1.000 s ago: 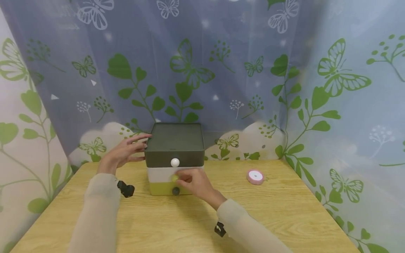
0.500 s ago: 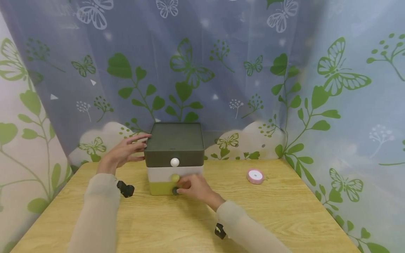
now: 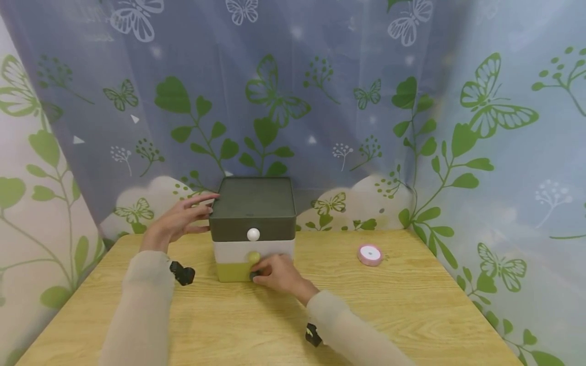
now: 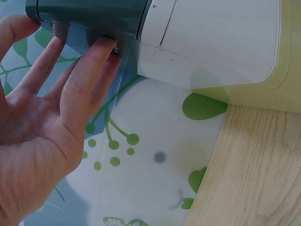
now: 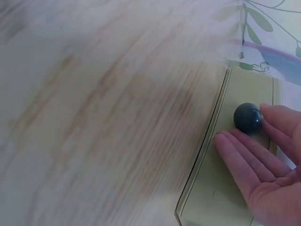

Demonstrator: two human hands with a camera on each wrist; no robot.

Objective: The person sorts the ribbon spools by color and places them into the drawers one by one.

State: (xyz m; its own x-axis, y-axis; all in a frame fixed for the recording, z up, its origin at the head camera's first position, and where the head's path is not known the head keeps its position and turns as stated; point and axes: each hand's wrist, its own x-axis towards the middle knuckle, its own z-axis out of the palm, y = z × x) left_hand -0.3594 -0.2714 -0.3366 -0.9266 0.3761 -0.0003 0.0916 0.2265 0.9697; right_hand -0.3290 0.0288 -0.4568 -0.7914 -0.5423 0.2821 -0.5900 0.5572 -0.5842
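A small three-tier drawer box [image 3: 254, 198] stands on the table. Its dark grey top drawer has a white knob [image 3: 253, 234], its white middle drawer a yellow-green knob [image 3: 254, 257], and its yellow-green bottom drawer [image 5: 221, 188] a dark round knob [image 5: 247, 117]. All three drawers look closed. My left hand [image 3: 176, 221] rests its spread fingertips against the left side of the top tier, also seen in the left wrist view. With thumb and fingers, my right hand [image 3: 280, 273] pinches the dark knob, partly covering it in the head view.
A pink-rimmed roll with a white centre [image 3: 370, 255] lies to the right on the wooden table [image 3: 389, 305]. Behind the box hangs a curtain [image 3: 329, 127] with butterflies and leaves; similar printed sheets flank both sides.
My right hand has let go of the yellow-green knob and moved down to the dark knob on the bottom drawer. My left hand has stayed at the box's side.
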